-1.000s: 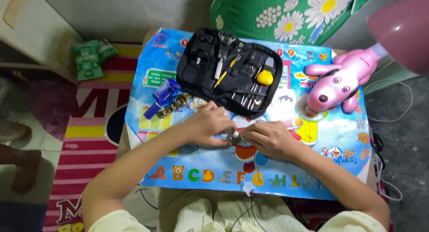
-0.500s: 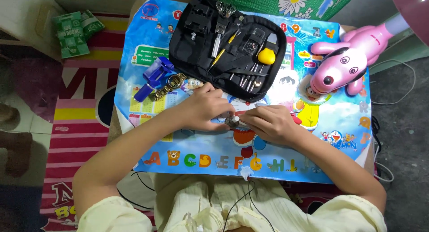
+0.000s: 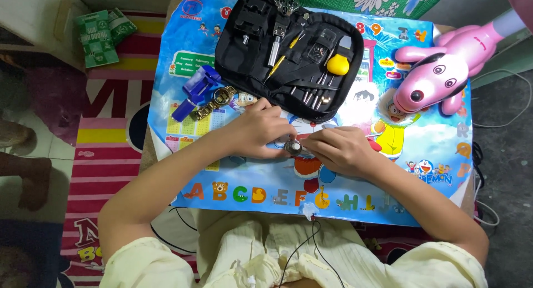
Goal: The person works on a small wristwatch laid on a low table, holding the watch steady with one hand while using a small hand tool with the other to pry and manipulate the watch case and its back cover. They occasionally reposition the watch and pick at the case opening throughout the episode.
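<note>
You are wearing a pale cream-yellow top with short sleeves that end at the upper arms, so both forearms are bare down to your left hand [image 3: 261, 134] and right hand [image 3: 338, 150]. No ring, watch or bracelet shows on either wrist or finger. The same light, crinkled fabric covers your lap, and a thin black cable runs down over it.

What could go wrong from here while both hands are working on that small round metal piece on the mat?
1. The small round metal piece is pinched only by fingertips of the left hand and right hand; it might slip and roll off the mat.
2. The open black tool case lies just behind the hands; a knuckle could knock loose tools out.
3. The gold bracelet beside the blue tool may get swept aside.
</note>
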